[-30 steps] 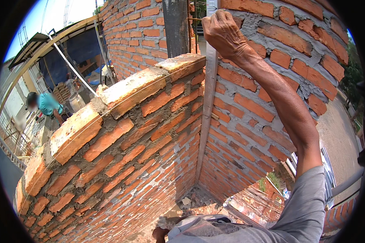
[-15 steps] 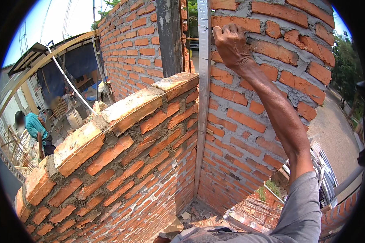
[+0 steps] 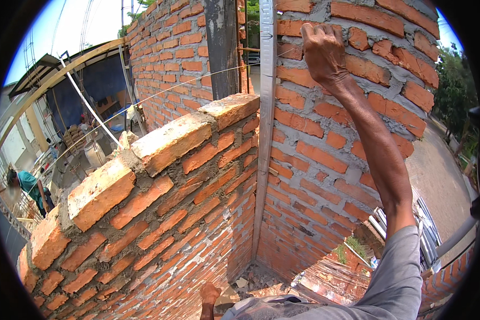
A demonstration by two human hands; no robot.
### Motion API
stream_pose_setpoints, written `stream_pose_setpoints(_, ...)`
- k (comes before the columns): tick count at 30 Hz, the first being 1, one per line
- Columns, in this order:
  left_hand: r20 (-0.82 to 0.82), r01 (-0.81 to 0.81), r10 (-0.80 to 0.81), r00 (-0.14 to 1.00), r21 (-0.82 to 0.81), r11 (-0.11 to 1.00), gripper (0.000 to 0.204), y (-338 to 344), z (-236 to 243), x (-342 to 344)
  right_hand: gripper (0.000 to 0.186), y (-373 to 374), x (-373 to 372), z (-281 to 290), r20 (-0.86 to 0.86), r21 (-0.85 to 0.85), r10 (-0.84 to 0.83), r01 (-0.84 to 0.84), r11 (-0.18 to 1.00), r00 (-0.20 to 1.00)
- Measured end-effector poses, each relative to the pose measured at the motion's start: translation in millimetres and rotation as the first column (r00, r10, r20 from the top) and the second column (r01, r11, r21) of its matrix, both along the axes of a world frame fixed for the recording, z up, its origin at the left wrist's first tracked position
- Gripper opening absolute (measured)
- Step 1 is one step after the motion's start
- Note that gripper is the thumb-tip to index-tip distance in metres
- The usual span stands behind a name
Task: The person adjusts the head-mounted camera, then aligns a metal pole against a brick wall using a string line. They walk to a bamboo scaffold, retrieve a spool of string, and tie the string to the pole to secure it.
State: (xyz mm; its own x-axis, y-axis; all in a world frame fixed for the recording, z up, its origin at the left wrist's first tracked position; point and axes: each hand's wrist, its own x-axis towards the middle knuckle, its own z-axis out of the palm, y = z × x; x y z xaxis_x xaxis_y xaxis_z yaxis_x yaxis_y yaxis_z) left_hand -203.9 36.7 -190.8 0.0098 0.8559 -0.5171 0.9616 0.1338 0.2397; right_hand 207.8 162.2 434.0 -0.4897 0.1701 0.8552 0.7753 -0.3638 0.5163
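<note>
One hand: right hand [image 3: 323,50] pressed open-fingered, gripping nothing, on the tall red brick wall [image 3: 325,154], just right of the upright grey metal straightedge [image 3: 265,106].
Left hand: cannot tell; unseen.
Risk: leaning could nudge straightedge, fresh mortar.

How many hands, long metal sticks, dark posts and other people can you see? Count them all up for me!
Hands: 2, right hand up on the brick wall, left hand low down
Metal straightedge: 1
Dark post: 1
Other person: 1
Total: 5
</note>
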Motion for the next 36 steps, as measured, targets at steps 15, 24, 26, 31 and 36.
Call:
stream_pose_setpoints(15, -0.302, 0.206, -0.263, 0.916, 0.919, -0.336, 0.012, 180.3, 566.9, 192.7, 0.029, -1.8, -8.1, 16.8, -0.063, -0.106, 0.008, -0.014, 0.994, 0.998)
stream_pose_setpoints(24, -0.193, 0.090, -0.423, 0.885, 0.964, -0.252, 0.011, 225.6, 578.3, 196.4, 0.022, -3.1, -11.7, 18.5, -0.087, -0.103, 0.005, -0.014, 0.995, 0.996)
stream_pose_setpoints(26, -0.147, 0.091, -0.388, 0.910, 0.983, -0.157, 0.011, 229.0, 589.6, 201.6, 0.020, -1.3, -13.2, 23.9, -0.094, -0.098, 0.010, -0.019, 0.995, 0.996)
stream_pose_setpoints(31, -0.085, -0.047, -0.378, 0.922, 0.944, -0.326, 0.010, 235.4, 621.8, 205.9, 0.020, 3.8, -13.9, 47.3, -0.103, -0.034, 0.039, -0.043, 0.998, 0.994)
stream_pose_setpoints(36, -0.079, -0.043, -0.310, 0.947, 0.929, -0.369, 0.014, 238.8, 659.3, 213.4, 0.019, 4.2, -12.0, 68.8, -0.170, -0.020, 0.070, -0.074, 0.997, 0.983)
